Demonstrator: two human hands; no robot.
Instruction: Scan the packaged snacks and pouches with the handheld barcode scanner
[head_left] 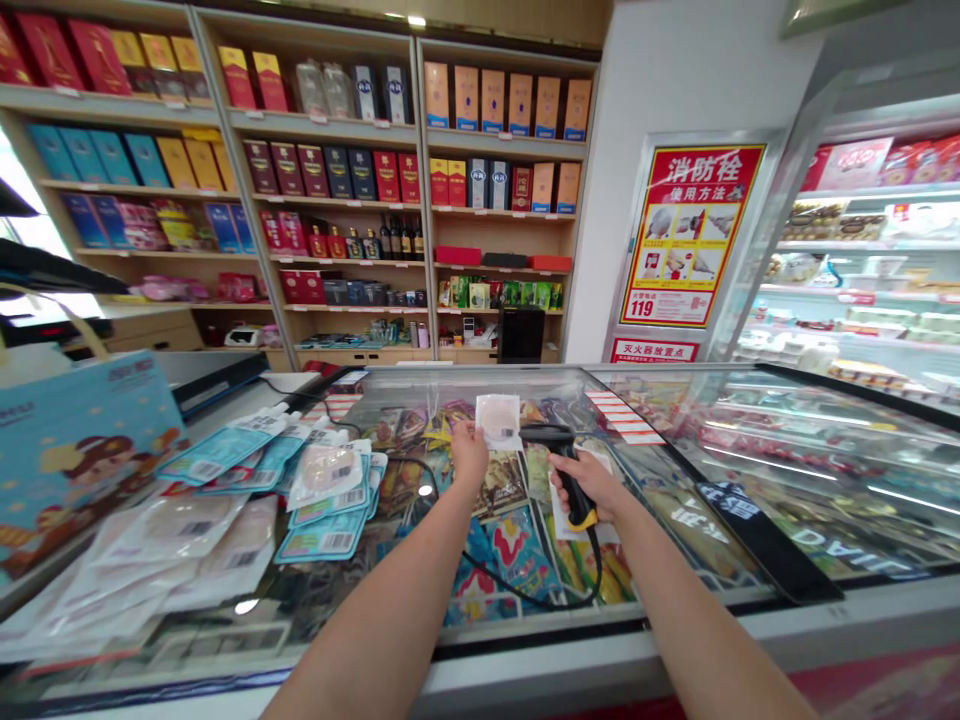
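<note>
My left hand [468, 448] pinches a small white packet [499, 420] by its left edge, holding it up over the freezer's glass lid. My right hand [589, 482] is wrapped round the handle of a black and yellow barcode scanner [576, 490]. The scanner's head points left and comes close to the packet; whether they touch I cannot tell. From the handle a black cable loops down and back to the left. On the glass at left lie a pile of blue pouches [322, 540] and a spread of clear-and-white packets [172, 525].
The glass-topped freezer [517, 640] holds many bagged frozen goods. A blue printed bag [82, 430] stands at far left. Behind are shelves of boxed bottles [337, 175], a red wall poster [690, 235] and a lit display fridge [877, 240] at right.
</note>
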